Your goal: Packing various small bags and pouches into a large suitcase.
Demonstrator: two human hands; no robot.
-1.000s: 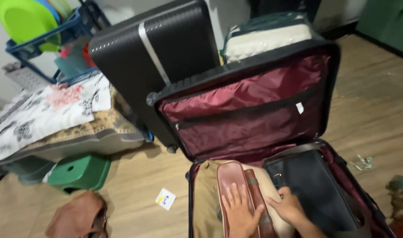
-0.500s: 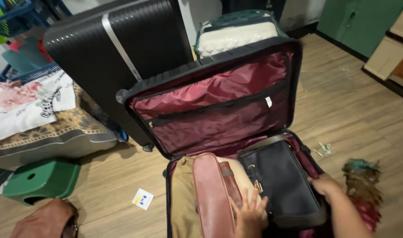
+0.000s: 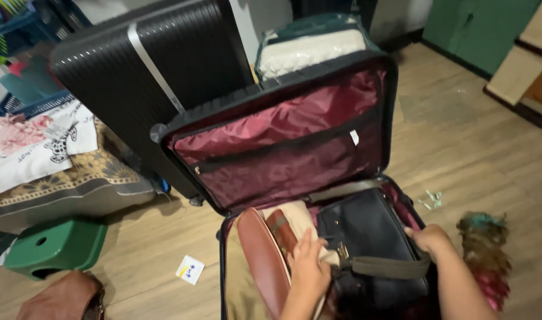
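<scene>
Head view: inside the open suitcase [image 3: 318, 77], the black bag [image 3: 369, 228] lies right of the brown leather case [image 3: 260, 261]. The right hand [image 3: 430, 238] pinches its olive strap [image 3: 389, 266]; the left hand [image 3: 306, 266] presses flat, fingers spread. The bag looks soft and light, best taken by the strap.

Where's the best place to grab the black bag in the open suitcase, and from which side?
Probably by the olive strap that crosses the black bag, coming from above. It is the only raised band; the bag's sides sit against the suitcase wall and the brown bag. The right hand holds its right end; the left hand presses beside it.
</scene>
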